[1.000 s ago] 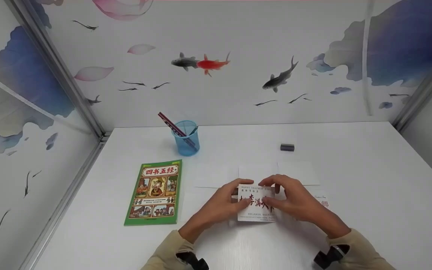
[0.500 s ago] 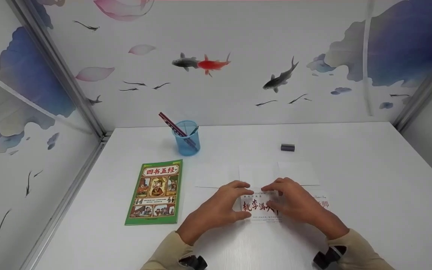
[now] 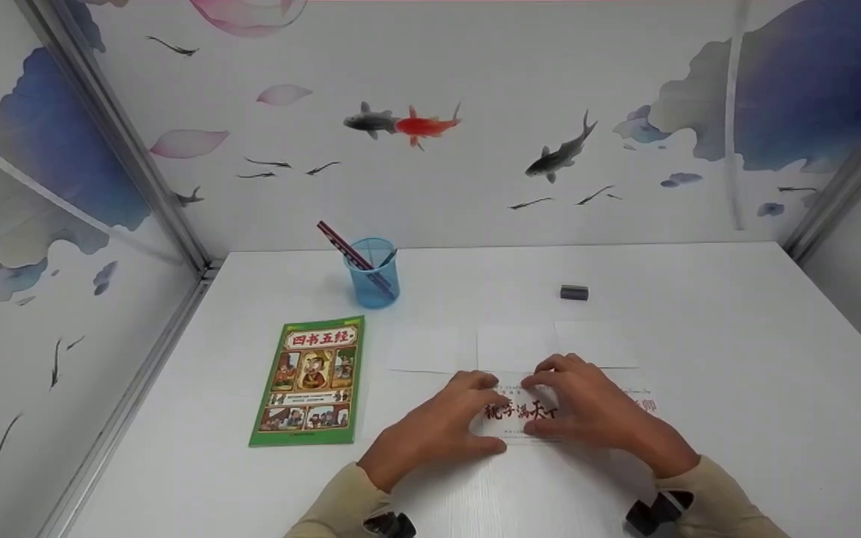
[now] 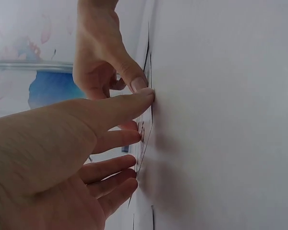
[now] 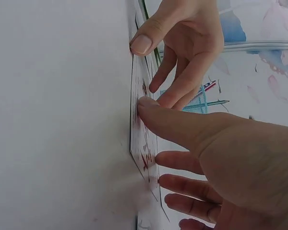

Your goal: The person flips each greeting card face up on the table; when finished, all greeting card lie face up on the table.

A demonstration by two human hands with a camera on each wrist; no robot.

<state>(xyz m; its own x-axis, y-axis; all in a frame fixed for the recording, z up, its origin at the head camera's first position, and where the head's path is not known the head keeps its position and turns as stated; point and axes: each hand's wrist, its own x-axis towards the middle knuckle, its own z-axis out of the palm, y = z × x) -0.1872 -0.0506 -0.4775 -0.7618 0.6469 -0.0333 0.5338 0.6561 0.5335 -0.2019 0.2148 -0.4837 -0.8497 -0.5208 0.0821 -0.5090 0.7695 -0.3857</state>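
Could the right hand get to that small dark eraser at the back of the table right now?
Probably yes. The right hand rests on the card, and only bare table and flat white paper lie between it and the eraser.

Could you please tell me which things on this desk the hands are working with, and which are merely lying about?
In hand: card, pressed flat by left hand and right hand.

Lying about: book, cup with pencils, eraser, blank cards.
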